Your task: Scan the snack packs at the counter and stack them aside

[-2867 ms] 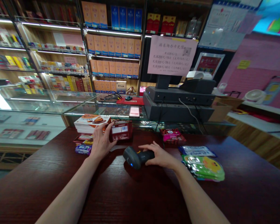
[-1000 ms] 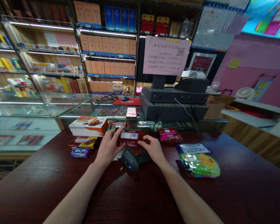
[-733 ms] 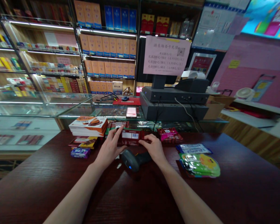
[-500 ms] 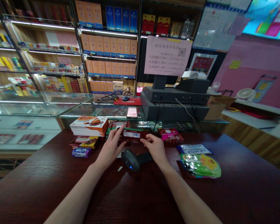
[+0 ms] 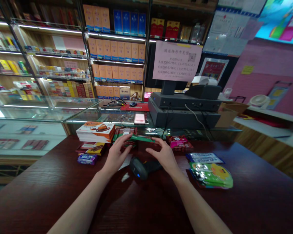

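Note:
Between my two hands is a flat red packet point(image 5: 142, 139), turned nearly edge-on so that a green side shows. My left hand point(image 5: 117, 154) pinches its left end and my right hand point(image 5: 161, 154) pinches its right end, a little above the dark wooden counter point(image 5: 146, 208). A black barcode scanner point(image 5: 142, 166) with a blue light lies on the counter just below the packet, between my wrists; neither hand touches it.
An orange box stack point(image 5: 96, 130), chocolate bars point(image 5: 93, 149) and a purple packet point(image 5: 87, 159) lie to the left. A pink packet point(image 5: 179, 143), a blue-white packet point(image 5: 205, 158) and a green packet point(image 5: 213, 175) lie to the right. The till point(image 5: 185, 109) stands behind on glass.
My right hand left the scanner and joined the left on the red packet. Together they tipped it from barcode face towards me to nearly flat, green side showing.

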{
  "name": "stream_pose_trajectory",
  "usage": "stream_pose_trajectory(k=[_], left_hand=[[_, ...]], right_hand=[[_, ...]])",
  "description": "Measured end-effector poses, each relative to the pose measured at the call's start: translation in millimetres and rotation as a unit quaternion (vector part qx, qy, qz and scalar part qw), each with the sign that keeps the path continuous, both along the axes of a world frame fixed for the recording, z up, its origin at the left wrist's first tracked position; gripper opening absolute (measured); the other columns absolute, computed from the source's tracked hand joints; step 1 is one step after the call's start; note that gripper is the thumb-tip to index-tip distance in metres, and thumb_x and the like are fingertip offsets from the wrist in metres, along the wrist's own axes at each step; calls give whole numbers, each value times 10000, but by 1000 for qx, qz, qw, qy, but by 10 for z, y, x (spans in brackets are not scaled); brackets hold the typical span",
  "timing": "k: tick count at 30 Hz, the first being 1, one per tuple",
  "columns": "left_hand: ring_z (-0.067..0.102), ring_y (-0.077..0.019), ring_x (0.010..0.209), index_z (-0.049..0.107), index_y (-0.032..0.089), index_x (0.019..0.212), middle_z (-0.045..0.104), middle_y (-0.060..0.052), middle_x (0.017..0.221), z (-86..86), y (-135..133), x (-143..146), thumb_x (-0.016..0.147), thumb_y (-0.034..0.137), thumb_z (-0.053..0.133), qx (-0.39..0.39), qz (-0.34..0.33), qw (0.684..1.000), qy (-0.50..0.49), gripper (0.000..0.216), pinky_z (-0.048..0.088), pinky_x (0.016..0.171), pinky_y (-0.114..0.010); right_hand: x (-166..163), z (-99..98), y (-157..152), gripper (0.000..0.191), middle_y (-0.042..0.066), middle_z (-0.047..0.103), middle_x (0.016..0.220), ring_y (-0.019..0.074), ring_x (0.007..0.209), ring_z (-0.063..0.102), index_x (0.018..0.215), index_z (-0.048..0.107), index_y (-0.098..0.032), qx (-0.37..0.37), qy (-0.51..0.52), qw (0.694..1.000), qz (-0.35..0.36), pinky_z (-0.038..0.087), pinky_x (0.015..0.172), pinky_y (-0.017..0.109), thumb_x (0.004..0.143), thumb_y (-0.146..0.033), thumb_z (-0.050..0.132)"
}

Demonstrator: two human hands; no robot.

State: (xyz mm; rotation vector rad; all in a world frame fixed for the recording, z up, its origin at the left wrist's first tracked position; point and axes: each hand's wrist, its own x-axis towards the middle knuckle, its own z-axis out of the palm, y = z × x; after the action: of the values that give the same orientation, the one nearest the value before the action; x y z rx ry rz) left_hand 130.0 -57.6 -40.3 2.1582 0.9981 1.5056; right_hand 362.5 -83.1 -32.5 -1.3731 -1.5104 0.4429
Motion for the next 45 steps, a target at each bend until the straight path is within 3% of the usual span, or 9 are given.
stream_pose_trajectory(k=[5, 12, 24, 33, 40, 45], left_hand=[[624, -211, 1193, 656, 242, 1143, 658, -66, 1252, -37, 75, -68, 941, 305, 573, 9, 40, 999, -32, 228, 554, 988, -384], [620, -219, 1199, 677, 228, 1092, 668, -69, 1241, -70, 186, -199, 932, 282, 578, 50, 95, 994, -8, 196, 496, 1062, -421], [611, -228, 1084, 661, 228, 1098, 658, -69, 1139, -170, 274, -330, 961, 279, 538, 112, 216, 965, 95, 191, 490, 995, -400], [585, -260, 1009, 664, 235, 1064, 712, -52, 1061, -194, 286, -341, 948, 294, 562, 76, 298, 934, 185, 165, 458, 892, -407], [580, -272, 996, 673, 249, 1060, 721, -60, 1063, -175, 272, -331, 948, 300, 540, 75, 317, 925, 195, 181, 436, 851, -410], [577, -285, 1015, 670, 254, 1107, 723, -65, 1113, -196, 284, -339, 951, 288, 515, 82, 318, 925, 191, 223, 428, 857, -426]], right_hand=[[-107, 63, 0, 568, 94, 697, 1184, 282, 1113, 656, 1257, 643, -243, -25, -52, 998, 9, 470, 1025, 454, 761, -495, 759], [-216, 79, 208, 601, 109, 670, 1257, 283, 1177, 621, 1326, 599, -228, -15, -104, 994, 31, 450, 1044, 449, 788, -446, 753], [-421, 87, 536, 607, 128, 654, 1266, 270, 1180, 611, 1367, 582, -219, -61, -148, 985, 57, 428, 1035, 416, 816, -421, 735], [-505, 70, 669, 592, 119, 684, 1195, 295, 1205, 566, 1363, 596, -247, -53, -225, 972, 36, 413, 1006, 434, 823, -448, 731], [-530, 4, 769, 555, 56, 586, 1421, 302, 1245, 511, 1345, 598, -266, -29, -241, 969, 48, 407, 1008, 453, 829, -430, 720], [-563, -3, 821, 553, 44, 584, 1426, 307, 1239, 509, 1346, 596, -272, -26, -241, 969, 50, 416, 1003, 457, 831, -437, 714]])
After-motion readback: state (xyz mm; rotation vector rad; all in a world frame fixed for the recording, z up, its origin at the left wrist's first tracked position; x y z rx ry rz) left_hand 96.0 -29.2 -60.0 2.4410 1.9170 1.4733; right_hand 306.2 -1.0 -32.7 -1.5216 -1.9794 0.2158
